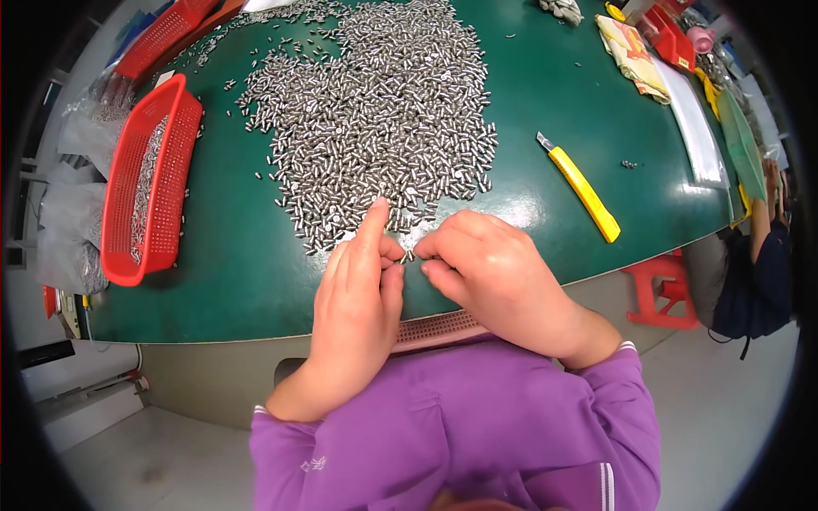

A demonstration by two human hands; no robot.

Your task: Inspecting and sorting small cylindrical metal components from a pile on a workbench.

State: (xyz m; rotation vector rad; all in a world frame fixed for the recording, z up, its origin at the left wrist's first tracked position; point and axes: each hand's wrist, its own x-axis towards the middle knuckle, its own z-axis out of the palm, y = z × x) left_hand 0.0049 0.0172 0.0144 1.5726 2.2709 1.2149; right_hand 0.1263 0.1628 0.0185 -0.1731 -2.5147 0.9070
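Note:
A wide heap of small silvery metal pins covers the middle of the green table. At the heap's near edge, my left hand has its index finger stretched out onto the pins, the other fingers bent and the thumb apart. Facing it, my right hand is closed in a pinch, thumb and fingertips at a few loose pins between the two hands. Whether a pin is gripped is too small to make out.
A red perforated basket holding more pins stands at left, near clear plastic bags. On the right lie a yellow box cutter, a patterned cloth and a red bin. A red stool and a person's dark sleeve are beyond the table.

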